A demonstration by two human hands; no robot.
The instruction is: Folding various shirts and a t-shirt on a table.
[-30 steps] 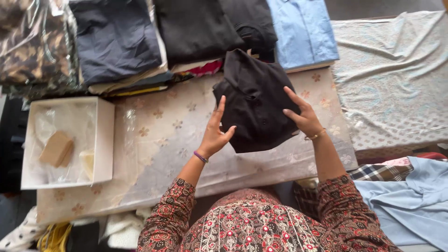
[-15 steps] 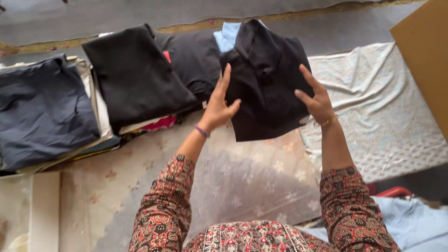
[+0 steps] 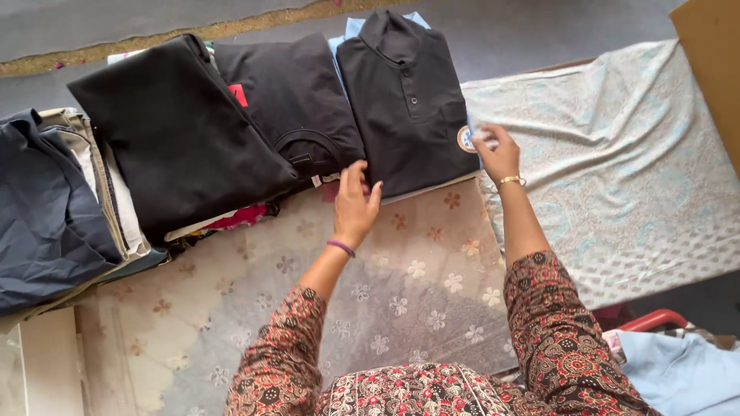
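the folded black polo shirt [image 3: 408, 100] lies flat on top of a light blue garment [image 3: 351, 27] at the far end of the row, collar away from me, so the folding and the setting down look done to me. my left hand [image 3: 356, 204] rests open with its fingertips on the shirt's near left corner, and my right hand [image 3: 497, 152] lies open at the shirt's right edge, beside the round badge; neither hand clamps anything. what seems left is only squaring the edges and letting go. to the left sit a folded black t-shirt [image 3: 297, 100], another folded black piece [image 3: 177, 131] and a dark blue pile [image 3: 42, 216]. the flowered cloth [image 3: 401, 270] before me carries no garment.
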